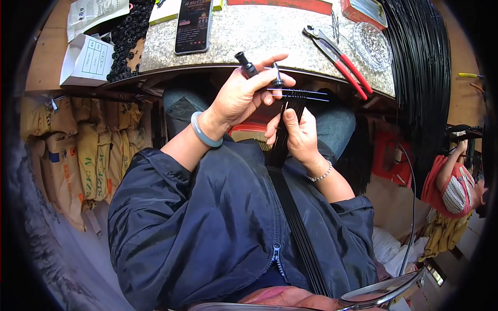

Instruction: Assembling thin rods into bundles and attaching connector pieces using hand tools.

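Note:
My left hand (pixel 239 96), a pale bangle on its wrist, is closed around a black cylindrical piece (pixel 246 64) that sticks out above the thumb. A second black piece with a shiny tip (pixel 278 78) shows between its fingers. Beside these fingertips, two thin straight rods (pixel 314 95) lie crosswise at the top of a flat bundle of black strands (pixel 295 223). My right hand (pixel 300 132), wearing a beaded bracelet, grips that bundle just below the rods, thumb on top. From there the strands run down over my dark jacket. How the rods meet the strands is too small to tell.
Ahead stands a speckled worktop (pixel 259 36) with a phone (pixel 193 26), red-handled pliers (pixel 342 67) and a clear glass dish (pixel 372 46). Small black parts (pixel 122 46) and a white box (pixel 88 59) lie left. Long black strands (pixel 423 62) hang right; another person (pixel 456 186) sits beyond.

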Tool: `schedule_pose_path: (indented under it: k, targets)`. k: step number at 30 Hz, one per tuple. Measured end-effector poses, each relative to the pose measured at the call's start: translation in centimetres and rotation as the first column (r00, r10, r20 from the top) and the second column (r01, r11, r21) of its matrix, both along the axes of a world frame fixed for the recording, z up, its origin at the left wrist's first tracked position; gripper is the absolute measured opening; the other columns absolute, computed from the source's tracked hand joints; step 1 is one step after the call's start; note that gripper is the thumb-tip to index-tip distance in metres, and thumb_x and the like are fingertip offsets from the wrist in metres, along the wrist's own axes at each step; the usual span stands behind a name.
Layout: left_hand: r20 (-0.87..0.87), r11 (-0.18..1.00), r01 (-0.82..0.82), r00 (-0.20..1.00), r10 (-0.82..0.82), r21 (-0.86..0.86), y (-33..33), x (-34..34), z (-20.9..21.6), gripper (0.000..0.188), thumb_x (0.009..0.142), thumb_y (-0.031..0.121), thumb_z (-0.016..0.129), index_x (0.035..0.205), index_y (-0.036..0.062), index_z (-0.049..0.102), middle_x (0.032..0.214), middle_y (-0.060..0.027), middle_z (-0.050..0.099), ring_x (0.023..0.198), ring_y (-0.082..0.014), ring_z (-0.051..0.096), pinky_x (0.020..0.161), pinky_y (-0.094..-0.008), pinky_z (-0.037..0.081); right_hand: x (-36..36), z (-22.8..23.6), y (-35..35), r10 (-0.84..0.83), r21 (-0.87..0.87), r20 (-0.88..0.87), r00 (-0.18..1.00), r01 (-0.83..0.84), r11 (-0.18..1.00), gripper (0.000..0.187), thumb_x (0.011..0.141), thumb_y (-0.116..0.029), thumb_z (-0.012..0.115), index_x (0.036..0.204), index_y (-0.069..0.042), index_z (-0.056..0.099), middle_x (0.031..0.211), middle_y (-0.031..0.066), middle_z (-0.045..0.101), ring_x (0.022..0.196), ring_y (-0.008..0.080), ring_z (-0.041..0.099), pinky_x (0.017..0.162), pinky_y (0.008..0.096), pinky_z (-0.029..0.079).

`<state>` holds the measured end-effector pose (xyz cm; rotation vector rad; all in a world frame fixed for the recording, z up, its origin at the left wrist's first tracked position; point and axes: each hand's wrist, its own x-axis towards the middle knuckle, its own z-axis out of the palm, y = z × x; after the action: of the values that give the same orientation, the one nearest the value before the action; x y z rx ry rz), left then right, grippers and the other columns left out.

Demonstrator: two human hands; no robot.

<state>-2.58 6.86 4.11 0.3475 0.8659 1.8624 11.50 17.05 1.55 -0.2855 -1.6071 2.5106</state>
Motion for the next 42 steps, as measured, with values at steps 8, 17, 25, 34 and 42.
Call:
schedule_pose_path:
  k: [8, 17, 25, 34, 42]
  targets:
    - [0.022, 0.999, -0.017, 1.0, 0.018, -0.048, 0.0, 0.0, -0.9, 0.038, 0.093, 0.019, 0.057, 0.123, -0.0021, 0.049, 0.101, -0.0118, 0.062, 0.073, -0.0062, 0.055, 0.061, -0.0161, 0.047, -0.3, 0.0, 0.0, 0.025, 0.007, 0.01, 1.0, -0.025, 1.0, 0.037, 0.097, -0.036, 0.044, 0.108, -0.001, 0.046, 0.069, 0.0129, 0.062, 0.051, 0.0147, 0.059, 0.05, 0.0225, 0.049]
    - [-0.032, 0.995, -0.027, 0.999, 0.024, -0.097, -0.1, 0.1, -0.6, 0.032, 0.091, 0.021, 0.06, 0.109, -0.0049, 0.058, 0.086, -0.0043, 0.058, 0.065, -0.0052, 0.05, 0.056, -0.0159, 0.042, -0.4, -0.2, 0.1, 0.022, 0.003, 0.034, 0.999, -0.022, 1.0, 0.037, 0.097, -0.036, 0.044, 0.108, -0.001, 0.046, 0.069, 0.0128, 0.062, 0.051, 0.0147, 0.059, 0.05, 0.0227, 0.049]
    - [-0.178, 0.992, -0.029, 0.984, 0.007, -0.122, 0.0, 0.4, -0.4, 0.03, 0.091, 0.019, 0.06, 0.111, -0.0038, 0.06, 0.078, -0.0015, 0.058, 0.062, -0.0043, 0.047, 0.055, -0.016, 0.041, -0.7, 0.1, 0.3, 0.034, -0.013, 0.052, 0.998, -0.033, 0.999, 0.039, 0.097, -0.036, 0.045, 0.11, 0.0, 0.048, 0.068, 0.0115, 0.062, 0.051, 0.0134, 0.058, 0.05, 0.0219, 0.048]
    - [-0.134, 0.995, -0.056, 0.99, 0.044, -0.084, -0.8, 1.3, -0.2, 0.042, 0.091, 0.026, 0.058, 0.121, -0.0038, 0.054, 0.096, -0.0044, 0.062, 0.073, -0.0054, 0.054, 0.068, -0.0205, 0.049, -0.6, 0.2, 0.5, 0.052, -0.041, 0.058, 0.997, -0.05, 0.998, 0.037, 0.096, -0.034, 0.048, 0.115, -0.002, 0.048, 0.067, 0.0116, 0.061, 0.05, 0.0145, 0.058, 0.05, 0.0227, 0.048]
    - [0.03, 0.999, -0.036, 0.999, 0.036, 0.027, -1.2, 1.6, -1.2, 0.046, 0.091, 0.025, 0.059, 0.125, -0.005, 0.05, 0.099, -0.0056, 0.063, 0.078, -0.0058, 0.058, 0.075, -0.0218, 0.052, -0.9, 0.4, -0.2, -0.004, -0.044, 0.033, 0.999, 0.006, 0.999, 0.036, 0.095, -0.033, 0.05, 0.114, -0.003, 0.047, 0.066, 0.011, 0.06, 0.049, 0.014, 0.057, 0.048, 0.0215, 0.047]
